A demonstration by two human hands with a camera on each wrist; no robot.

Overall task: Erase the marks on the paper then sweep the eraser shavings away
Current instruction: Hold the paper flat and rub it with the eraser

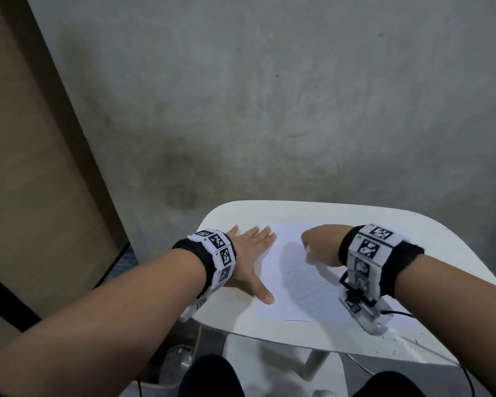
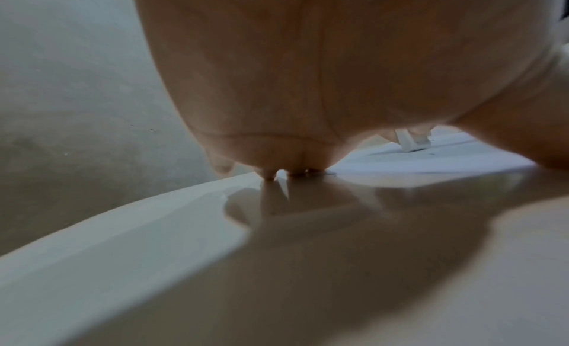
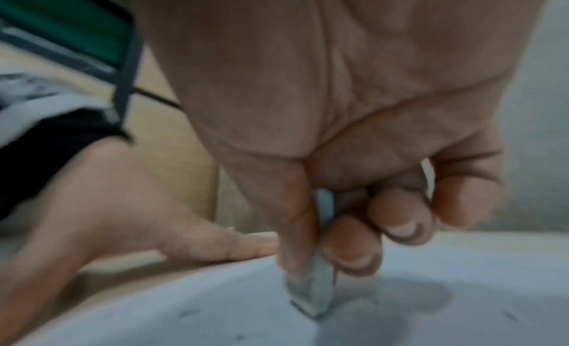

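A white sheet of paper [image 1: 287, 285] lies on a small white table [image 1: 430, 253]. My left hand [image 1: 249, 259] lies flat with fingers spread on the paper's left edge, holding it down. My right hand [image 1: 318, 247] hovers over the upper right part of the sheet, thumb and fingers pinching a small white eraser [image 3: 311, 295] whose tip touches the paper [image 3: 215, 310]. Faint grey smudges and a few dark eraser shavings [image 1: 327, 283] lie on the sheet near the right hand. In the left wrist view the palm [image 2: 307, 83] fills the frame, with the eraser [image 2: 411, 142] seen far off.
More dark shavings [image 1: 398, 339] are scattered on the table's near right corner. A black cable [image 1: 398, 313] runs off the right wrist device. The table's left edge [image 1: 206, 224] is just beyond my left hand. Bare concrete floor lies beyond, and a brown panel [image 1: 26, 167] stands left.
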